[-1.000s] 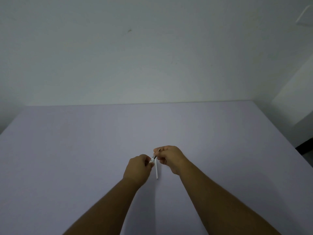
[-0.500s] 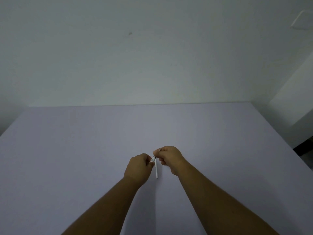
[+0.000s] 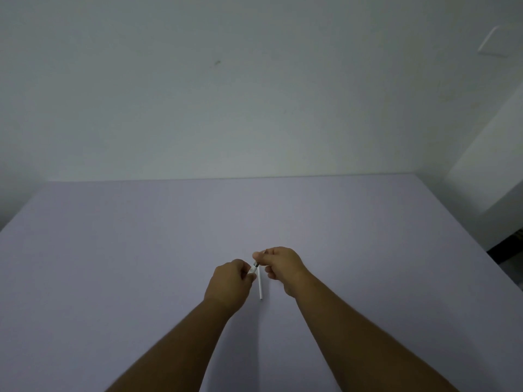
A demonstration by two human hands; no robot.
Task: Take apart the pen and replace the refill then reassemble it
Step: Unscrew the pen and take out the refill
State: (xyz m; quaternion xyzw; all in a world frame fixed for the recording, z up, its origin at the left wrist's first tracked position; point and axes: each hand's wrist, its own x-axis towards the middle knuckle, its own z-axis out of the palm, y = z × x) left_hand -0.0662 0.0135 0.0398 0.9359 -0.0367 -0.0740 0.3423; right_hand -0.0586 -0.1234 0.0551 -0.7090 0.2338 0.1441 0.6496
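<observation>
Lavender-grey desk (image 3: pixel 113 278), totally bare apart from the job going on in the middle of it. The person has both hands up just above the surface, close together, and the pen (image 3: pixel 254 268) bridges the little gap between them — left hand (image 3: pixel 230 287) curled round the pale end, right hand (image 3: pixel 278 265) pinching the other end between thumb and fingertips. Looks to me like a twisting or pulling grip, one hand anchoring while the other works the joint, so I'd guess it's a take-apart or screw-together step, can't say which.

What shows of the pen is tiny: a whitish piece with a short dark band in the gap. Right below it a thin white stick (image 3: pixel 260 287) lies on the desk between the wrists — probably a refill, parked within easy reach. Old or new one, no idea.
</observation>
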